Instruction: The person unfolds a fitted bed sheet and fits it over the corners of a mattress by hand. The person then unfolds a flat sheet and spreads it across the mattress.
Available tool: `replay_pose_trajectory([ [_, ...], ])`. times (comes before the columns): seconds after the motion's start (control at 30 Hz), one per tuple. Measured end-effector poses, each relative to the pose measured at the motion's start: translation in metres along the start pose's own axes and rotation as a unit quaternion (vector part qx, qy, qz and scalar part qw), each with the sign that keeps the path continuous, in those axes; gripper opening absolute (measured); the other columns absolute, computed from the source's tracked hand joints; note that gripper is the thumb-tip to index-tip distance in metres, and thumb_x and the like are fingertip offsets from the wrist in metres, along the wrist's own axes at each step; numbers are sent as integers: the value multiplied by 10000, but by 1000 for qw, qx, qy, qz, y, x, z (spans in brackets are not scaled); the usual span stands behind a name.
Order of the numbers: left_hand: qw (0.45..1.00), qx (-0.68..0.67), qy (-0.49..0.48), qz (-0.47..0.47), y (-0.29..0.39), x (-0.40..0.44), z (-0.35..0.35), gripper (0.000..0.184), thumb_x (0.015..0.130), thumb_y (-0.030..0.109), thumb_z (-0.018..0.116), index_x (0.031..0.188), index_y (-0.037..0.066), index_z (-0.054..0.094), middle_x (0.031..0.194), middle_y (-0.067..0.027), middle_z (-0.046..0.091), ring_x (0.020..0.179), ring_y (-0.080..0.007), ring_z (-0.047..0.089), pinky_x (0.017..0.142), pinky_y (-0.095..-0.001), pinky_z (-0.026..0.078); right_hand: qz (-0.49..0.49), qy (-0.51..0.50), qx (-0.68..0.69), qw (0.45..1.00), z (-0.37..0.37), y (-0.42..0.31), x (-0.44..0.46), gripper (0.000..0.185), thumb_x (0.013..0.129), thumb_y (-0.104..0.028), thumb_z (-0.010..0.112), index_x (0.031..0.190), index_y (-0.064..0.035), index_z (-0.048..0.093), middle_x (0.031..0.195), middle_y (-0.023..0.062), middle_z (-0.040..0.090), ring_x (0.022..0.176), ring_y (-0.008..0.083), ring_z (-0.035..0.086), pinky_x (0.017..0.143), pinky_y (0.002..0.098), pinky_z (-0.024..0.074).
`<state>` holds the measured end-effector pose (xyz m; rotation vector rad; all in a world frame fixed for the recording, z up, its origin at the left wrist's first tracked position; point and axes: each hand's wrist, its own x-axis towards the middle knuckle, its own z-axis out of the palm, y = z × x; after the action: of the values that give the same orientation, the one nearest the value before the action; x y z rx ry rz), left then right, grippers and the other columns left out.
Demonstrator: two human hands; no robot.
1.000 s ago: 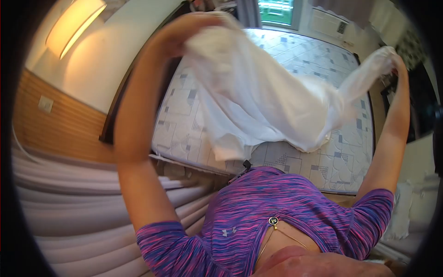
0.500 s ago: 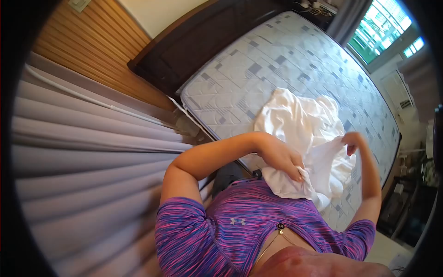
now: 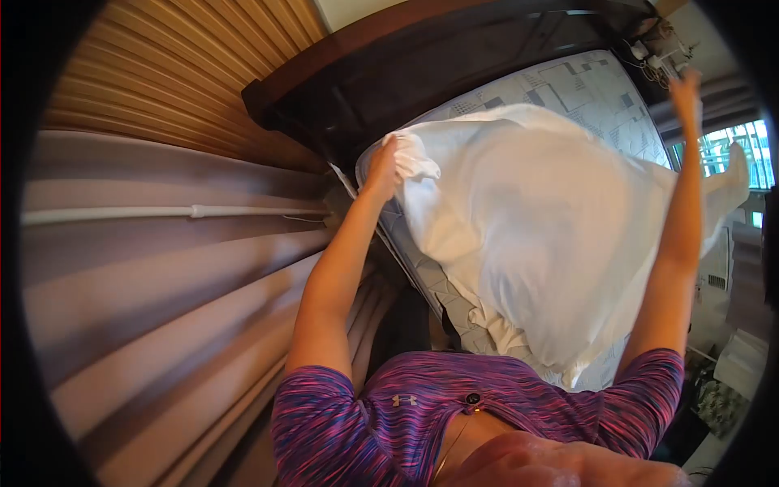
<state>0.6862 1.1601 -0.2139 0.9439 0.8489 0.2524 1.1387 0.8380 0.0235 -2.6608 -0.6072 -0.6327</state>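
A white bed sheet billows out over the mattress, its middle puffed up and its near edge hanging in folds toward my chest. At the mattress's left corner near the headboard, my left hand is closed around a bunched corner of the sheet. My right hand is raised at the upper right, arm stretched out, somewhat blurred. Its fingers look apart, with no cloth visible in them. Behind my right forearm, a loose end of the sheet flares out in the air toward the window.
A dark wooden headboard runs along the bed's far side. Grey curtains hang close on my left, with a white rod across them. Cables lie beyond the headboard's right end, and a window is at the right.
The bunched sheet has been spread out across the mattress. My hands have moved far apart, the left to the bed's corner and the right up and away. The view has shifted toward the headboard.
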Motion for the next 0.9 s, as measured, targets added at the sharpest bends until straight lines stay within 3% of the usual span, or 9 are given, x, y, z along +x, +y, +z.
replay_pose_trajectory([
  [0.07, 999, 27, -26, -35, 26, -22, 27, 354, 822, 386, 415, 843, 59, 550, 683, -31, 582, 524, -115, 538, 439, -231, 396, -298, -131, 52, 944, 91, -104, -60, 386, 743, -255, 504, 1083, -81, 446, 1112, 157, 458, 939, 303, 490, 756, 357, 397],
  [0.13, 992, 29, -109, -47, 30, -27, 41, 352, 822, 373, 424, 839, 48, 558, 718, -26, 577, 605, -101, 548, 547, -224, 427, -141, -493, 163, 843, 116, -216, -165, 528, 652, -156, 624, 1138, -87, 428, 1081, 136, 486, 923, 280, 496, 796, 343, 378],
  [0.17, 989, 47, -138, -33, 33, -32, 45, 353, 821, 370, 430, 857, 43, 560, 738, -26, 576, 642, -98, 547, 583, -225, 425, -397, -404, 132, 814, 76, -280, -200, 577, 621, -158, 652, 1147, -95, 425, 1065, 139, 497, 948, 278, 492, 853, 341, 345],
  [0.27, 986, 81, -149, -1, 28, -28, 27, 353, 810, 355, 459, 899, 28, 557, 779, -31, 576, 703, -96, 542, 634, -227, 419, -373, -567, 174, 714, 195, -273, -269, 462, 643, -106, 565, 1094, -87, 469, 937, 163, 557, 942, 273, 502, 870, 331, 330],
  [0.47, 967, 167, -172, -83, -46, 14, -91, 303, 737, 222, 557, 928, -13, 550, 809, -39, 572, 702, -101, 520, 635, -222, 405, -180, -512, 213, 812, 279, -276, -258, 134, 696, -131, 540, 776, -26, 564, 688, 129, 587, 649, 207, 568, 589, 311, 425],
  [0.63, 979, 192, -58, -34, -117, 65, -160, 241, 699, 152, 523, 857, -27, 565, 719, -34, 566, 650, -116, 519, 586, -245, 403, -318, -447, 167, 819, 364, -321, -299, 166, 701, -191, 524, 823, -85, 564, 762, 160, 579, 746, 322, 554, 665, 405, 442],
  [0.73, 991, 108, 61, -44, -133, 86, -177, 247, 715, 157, 488, 881, -11, 559, 766, -56, 578, 710, -150, 544, 647, -257, 422, -366, -391, 120, 836, 417, -345, -341, 333, 696, -167, 500, 1025, -116, 520, 1068, 99, 484, 996, 255, 460, 805, 378, 389],
  [0.8, 924, -361, 123, -19, -143, 100, -187, 311, 726, 184, 468, 991, 28, 514, 919, -106, 568, 832, -213, 545, 748, -288, 420, -457, -311, 109, 826, 435, -359, -361, 379, 688, -190, 515, 1054, -93, 502, 1025, 89, 504, 1016, 237, 446, 855, 379, 348],
  [0.9, 914, -384, 125, -47, -141, 104, -196, 347, 770, 252, 441, 1044, 42, 470, 993, -117, 540, 900, -230, 524, 814, -318, 402, -488, -245, 136, 827, 459, -378, -377, 362, 659, -189, 529, 1003, -77, 513, 955, 80, 526, 946, 238, 479, 830, 391, 347],
])
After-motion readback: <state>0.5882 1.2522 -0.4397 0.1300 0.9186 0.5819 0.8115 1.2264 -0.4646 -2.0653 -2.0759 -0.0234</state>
